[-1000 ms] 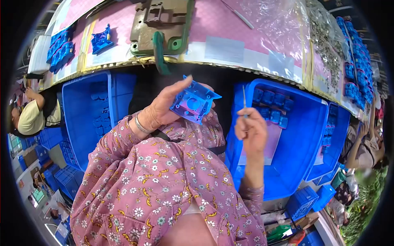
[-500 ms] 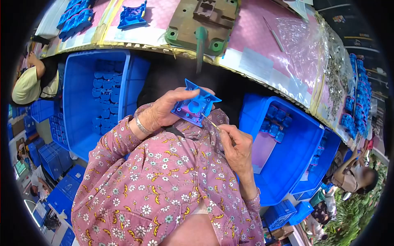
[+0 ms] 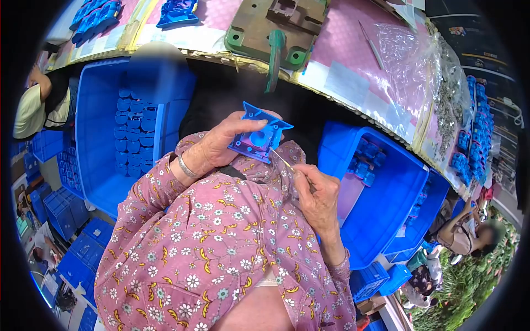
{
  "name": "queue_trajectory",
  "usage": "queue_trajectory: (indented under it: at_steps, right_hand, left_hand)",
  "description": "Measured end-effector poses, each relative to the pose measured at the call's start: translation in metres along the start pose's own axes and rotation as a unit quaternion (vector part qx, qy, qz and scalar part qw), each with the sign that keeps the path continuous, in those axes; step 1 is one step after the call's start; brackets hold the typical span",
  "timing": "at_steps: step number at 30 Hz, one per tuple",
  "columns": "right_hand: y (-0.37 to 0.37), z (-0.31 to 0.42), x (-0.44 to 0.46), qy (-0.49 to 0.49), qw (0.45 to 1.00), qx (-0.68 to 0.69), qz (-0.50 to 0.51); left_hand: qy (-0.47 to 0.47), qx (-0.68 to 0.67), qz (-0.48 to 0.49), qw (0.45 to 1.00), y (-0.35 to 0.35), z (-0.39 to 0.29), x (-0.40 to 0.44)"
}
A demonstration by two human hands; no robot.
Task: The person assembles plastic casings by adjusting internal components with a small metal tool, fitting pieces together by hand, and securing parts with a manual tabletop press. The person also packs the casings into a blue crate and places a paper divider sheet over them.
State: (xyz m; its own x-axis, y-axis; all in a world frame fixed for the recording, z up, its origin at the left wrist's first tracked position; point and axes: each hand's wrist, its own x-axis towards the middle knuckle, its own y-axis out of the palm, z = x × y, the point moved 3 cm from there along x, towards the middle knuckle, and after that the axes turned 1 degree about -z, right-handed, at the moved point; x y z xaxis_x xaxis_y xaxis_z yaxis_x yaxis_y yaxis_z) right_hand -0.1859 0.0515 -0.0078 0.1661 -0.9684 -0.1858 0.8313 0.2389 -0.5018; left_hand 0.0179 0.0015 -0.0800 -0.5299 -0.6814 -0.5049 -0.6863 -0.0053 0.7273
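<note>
My left hand (image 3: 220,142) is closed around a blue plastic housing (image 3: 271,134), thumb lying on its upper face. The housing has pointed corners, a round opening in the middle and small posts. Between the thumb and fingers of my right hand (image 3: 317,197) is a thin, stick-like tool (image 3: 284,161). Its tip is at the lower right edge of the housing; whether it touches I cannot tell. Both hands are in front of my chest, below the table edge. The fingers under the housing are mostly hidden.
A green metal fixture (image 3: 237,37) stands on the pink-covered table (image 3: 345,47), beside clear plastic film (image 3: 400,52) and a pointed tool (image 3: 371,45). Another blue housing (image 3: 178,12) lies to its left. Blue bins (image 3: 99,185) (image 3: 395,209) with stacked blue parts flank me. Other people are on both sides.
The whole view has shifted slightly, so the table and bins appear a little displaced. Both hands keep their grips, with the tool tip still by the housing's edge.
</note>
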Motion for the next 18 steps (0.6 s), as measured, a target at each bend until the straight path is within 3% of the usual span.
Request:
queue_trajectory:
  at_steps: [18]
  right_hand:
    - [-0.0023, -0.0053, -0.0054, -0.001, 1.0, 0.011, -0.012]
  left_hand:
    - [0.001, 0.039, 0.003, 0.999, 0.007, 0.0036, 0.0044]
